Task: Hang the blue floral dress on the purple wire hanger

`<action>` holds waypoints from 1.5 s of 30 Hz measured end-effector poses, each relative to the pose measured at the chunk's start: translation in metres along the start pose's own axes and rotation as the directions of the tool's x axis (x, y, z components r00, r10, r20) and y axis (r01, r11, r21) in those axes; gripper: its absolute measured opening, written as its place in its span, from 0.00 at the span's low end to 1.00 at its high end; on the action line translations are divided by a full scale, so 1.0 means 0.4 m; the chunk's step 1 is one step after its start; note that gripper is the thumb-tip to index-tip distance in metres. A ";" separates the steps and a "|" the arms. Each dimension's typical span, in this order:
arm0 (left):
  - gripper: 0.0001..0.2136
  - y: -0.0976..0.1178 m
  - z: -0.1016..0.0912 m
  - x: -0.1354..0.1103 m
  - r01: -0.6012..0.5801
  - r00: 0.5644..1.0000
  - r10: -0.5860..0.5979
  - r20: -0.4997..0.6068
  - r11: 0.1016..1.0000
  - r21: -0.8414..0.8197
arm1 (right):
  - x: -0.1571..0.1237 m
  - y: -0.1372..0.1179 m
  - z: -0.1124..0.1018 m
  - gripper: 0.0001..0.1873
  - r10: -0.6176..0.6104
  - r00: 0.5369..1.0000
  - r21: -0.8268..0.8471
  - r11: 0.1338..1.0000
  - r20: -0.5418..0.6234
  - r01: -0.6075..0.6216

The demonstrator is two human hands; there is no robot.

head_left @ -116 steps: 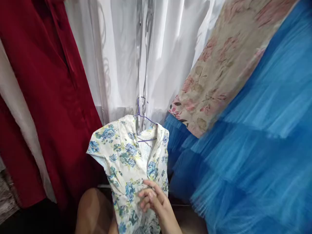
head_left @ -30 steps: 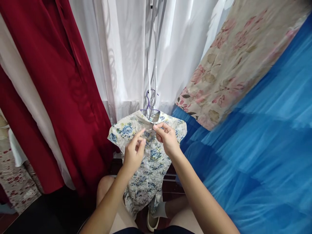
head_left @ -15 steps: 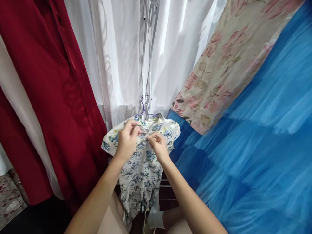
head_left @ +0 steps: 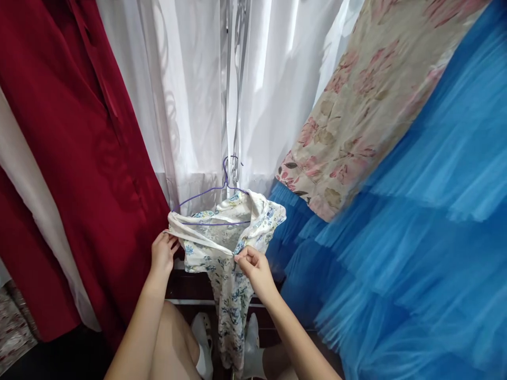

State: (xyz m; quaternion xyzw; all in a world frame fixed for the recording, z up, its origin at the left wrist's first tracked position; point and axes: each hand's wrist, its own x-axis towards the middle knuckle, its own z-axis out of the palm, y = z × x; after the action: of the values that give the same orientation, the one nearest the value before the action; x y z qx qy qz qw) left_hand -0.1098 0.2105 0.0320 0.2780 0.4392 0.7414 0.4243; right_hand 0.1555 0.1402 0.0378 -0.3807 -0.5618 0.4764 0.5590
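Observation:
A small white dress with blue flowers [head_left: 232,248] hangs low on a purple wire hanger [head_left: 206,198]. Its left shoulder has slid off the hanger, whose left arm shows bare. My left hand [head_left: 162,253] grips the dress's left shoulder edge, fingers closed on the cloth. My right hand [head_left: 253,266] pinches the front of the dress near its opening. The hanger's hook catches on thin metal rods [head_left: 233,105] in front of a white sheer curtain [head_left: 190,95].
A dark red garment [head_left: 71,132] hangs at the left. A blue tulle skirt [head_left: 415,237] fills the right, with a beige dress with pink flowers [head_left: 364,100] above it. My knees and white shoes [head_left: 202,338] show below, near a low metal bar.
Both hands were pinching the collar at the middle. My left hand has since moved left and down, pulling the dress's left shoulder off the hanger; my right hand dropped a little lower on the front.

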 end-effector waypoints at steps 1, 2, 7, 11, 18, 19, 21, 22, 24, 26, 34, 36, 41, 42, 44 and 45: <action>0.05 -0.021 0.002 -0.012 0.021 1.000 -0.021 0.017 1.000 0.020 | -0.006 0.010 -0.015 0.15 0.013 1.000 -0.002 1.000 -0.022 -0.013; 0.07 -0.039 0.005 -0.023 0.042 0.998 -0.043 0.035 0.999 0.034 | -0.013 0.019 -0.031 0.15 0.027 0.999 0.001 1.000 -0.043 -0.027; 0.13 -0.081 0.006 -0.052 -0.114 0.971 0.006 0.239 0.891 0.440 | -0.034 0.076 -0.103 0.16 0.100 0.990 -0.018 0.995 -0.102 -0.102; 0.04 -0.084 -0.008 -0.099 -0.227 0.874 -0.119 0.471 0.757 0.613 | -0.044 0.138 -0.132 0.17 0.126 0.984 -0.100 0.985 -0.125 -0.139; 0.10 -0.030 0.097 -0.230 -0.384 0.698 -0.004 0.716 0.842 0.380 | -0.103 0.151 -0.152 0.08 0.012 0.997 -0.504 0.863 -0.073 -0.047; 0.10 -0.025 0.121 -0.249 -0.373 0.681 0.004 0.733 0.863 0.342 | -0.113 0.132 -0.146 0.12 -0.016 1.000 -0.517 0.856 0.003 0.015; 0.10 -0.024 0.168 -0.289 -0.365 0.640 0.010 0.768 0.884 0.293 | -0.128 0.089 -0.123 0.25 -0.030 0.981 -0.416 0.903 0.191 0.109; 0.10 -0.028 0.189 -0.308 -0.372 0.622 0.018 0.783 0.887 0.275 | -0.131 0.068 -0.109 0.28 -0.030 0.964 -0.330 0.936 0.266 0.120; 0.10 -0.042 0.217 -0.340 -0.407 0.596 0.052 0.802 0.880 0.245 | -0.127 0.037 -0.078 0.21 -0.031 0.950 -0.180 0.979 0.311 0.091; 0.10 -0.058 0.226 -0.360 -0.433 0.590 0.083 0.804 0.872 0.228 | -0.114 0.023 -0.051 0.12 -0.030 0.965 -0.098 0.994 0.260 0.057; 0.19 -0.092 0.104 -0.384 -0.250 0.487 -0.325 0.811 0.837 0.486 | -0.109 -0.031 -0.086 0.19 0.115 0.966 0.040 0.991 0.231 -0.128; 0.19 -0.107 0.067 -0.386 -0.375 0.498 -0.361 0.788 0.730 0.571 | -0.114 -0.073 -0.143 0.21 0.101 0.971 -0.069 0.994 0.215 -0.088; 0.17 -0.109 0.013 -0.347 -0.562 0.651 -0.221 0.726 0.503 0.657 | -0.029 -0.206 -0.302 0.21 -0.221 0.971 -0.493 0.837 0.094 0.238; 0.17 -0.096 0.012 -0.334 -0.585 0.658 -0.174 0.733 0.495 0.643 | 0.010 -0.230 -0.320 0.22 -0.291 0.952 -0.557 0.777 0.093 0.293; 0.18 -0.057 0.019 -0.312 -0.617 0.657 -0.092 0.748 0.504 0.604 | 0.106 -0.266 -0.334 0.22 -0.379 0.920 -0.589 0.723 0.098 0.360; 0.17 -0.036 0.025 -0.304 -0.624 0.652 -0.060 0.756 0.524 0.580 | 0.159 -0.277 -0.329 0.21 -0.391 0.914 -0.568 0.729 0.112 0.381</action>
State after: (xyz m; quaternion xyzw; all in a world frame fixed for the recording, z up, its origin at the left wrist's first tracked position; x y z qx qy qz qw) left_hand -0.0374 0.1122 0.0193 0.7695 0.4726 0.3556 0.2408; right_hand 0.2921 0.1873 0.1509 -0.4108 -0.7417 0.1534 0.5076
